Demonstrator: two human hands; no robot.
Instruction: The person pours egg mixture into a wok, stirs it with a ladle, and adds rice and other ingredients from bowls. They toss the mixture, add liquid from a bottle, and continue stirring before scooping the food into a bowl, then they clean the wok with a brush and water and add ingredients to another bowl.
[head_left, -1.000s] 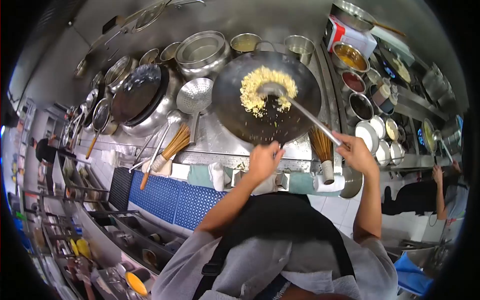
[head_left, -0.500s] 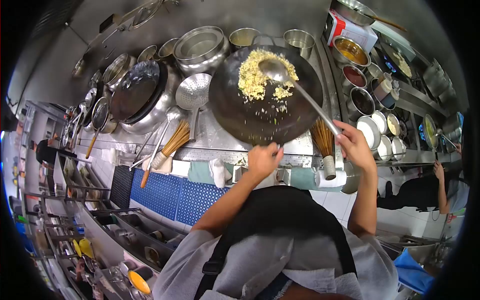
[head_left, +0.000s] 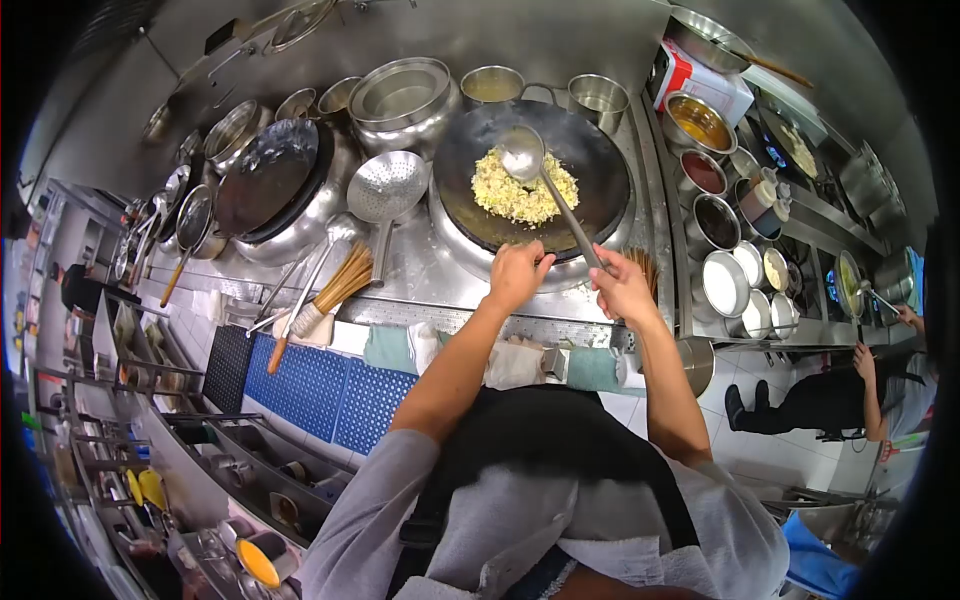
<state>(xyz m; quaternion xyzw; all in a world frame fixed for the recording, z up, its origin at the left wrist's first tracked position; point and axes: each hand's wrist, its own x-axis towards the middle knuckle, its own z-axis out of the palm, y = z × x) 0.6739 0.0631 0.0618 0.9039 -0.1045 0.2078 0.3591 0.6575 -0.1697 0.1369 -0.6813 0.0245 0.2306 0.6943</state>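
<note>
A dark wok [head_left: 590, 165] sits on the stove's metal ring, with yellowish fried rice [head_left: 515, 205] heaped in its middle. At the wok's near rim, my left hand [head_left: 516, 274] is closed on its edge; the exact grip is hidden beneath the fingers. My right hand [head_left: 624, 290] is wrapped round the handle of a metal ladle [head_left: 521, 153], whose bowl rests over the far part of the rice. Left of the wok lies a perforated skimmer [head_left: 387, 187]. A bamboo brush [head_left: 345, 277] is on the counter nearer me, and another brush [head_left: 640, 266] is partly behind my right hand.
On the right stand containers of sauce [head_left: 703, 172] and white bowls [head_left: 724, 283]. Metal pots [head_left: 598, 98] line the back. Another wok [head_left: 268, 180] sits to the left. Folded cloths [head_left: 390, 347] lie along the front edge. A co-worker [head_left: 850, 392] works at the far right.
The wok has levelled and settled back onto the ring, and the rice has gathered in its middle. Both hands moved away from me; the right one also went left with the ladle.
</note>
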